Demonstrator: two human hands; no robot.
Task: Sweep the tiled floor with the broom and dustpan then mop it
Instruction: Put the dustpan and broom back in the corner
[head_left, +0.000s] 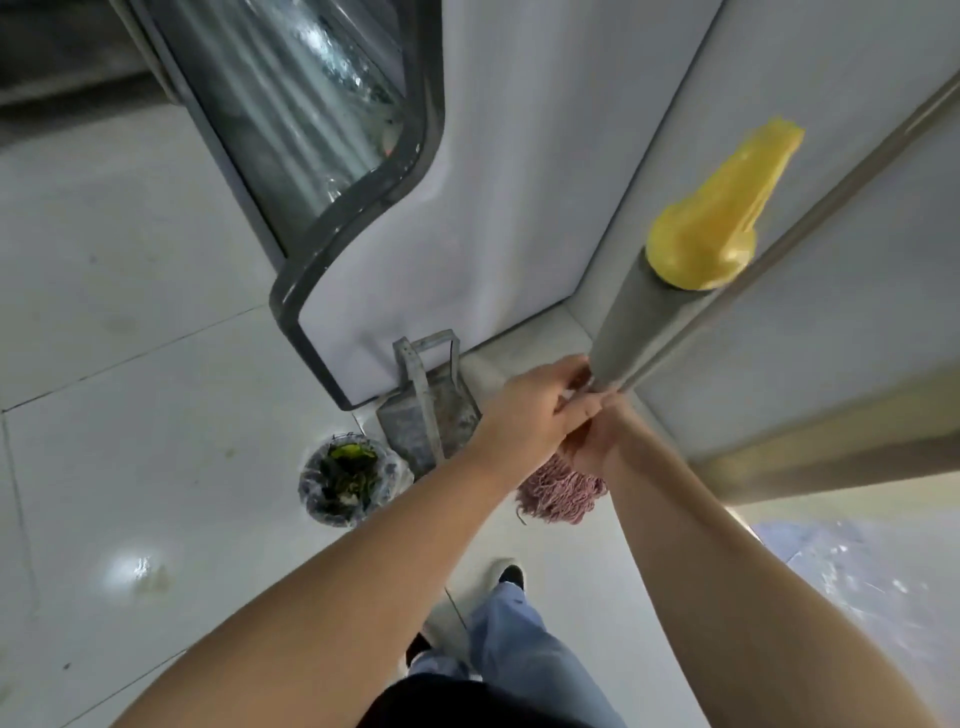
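Forearms fill the near field, both reaching up toward 12 o'clock and meeting at frame centre. Left hand (535, 410) curls its fingers around the low end of a grey pole (631, 332), which reads as the mop handle; right hand (597, 441) closes on the same spot from 4 o'clock, just beneath, the two touching. Pole's long axis runs from the grip up toward 1 o'clock, capped by a yellow plastic bag (719, 218). Pink mop head (563, 493) lies directly under the hands, toward 6 o'clock, strands on the tiled floor (130, 260). Metal dustpan (426, 410) stands at 9 o'clock from the grip, against the white door; lined waste bin (345, 480) at 8 o'clock. No broom in view. Hidden: the handle-to-head joint behind the hands, right fingertips. Judgement: mopping is about to begin, and both hands are equally near.
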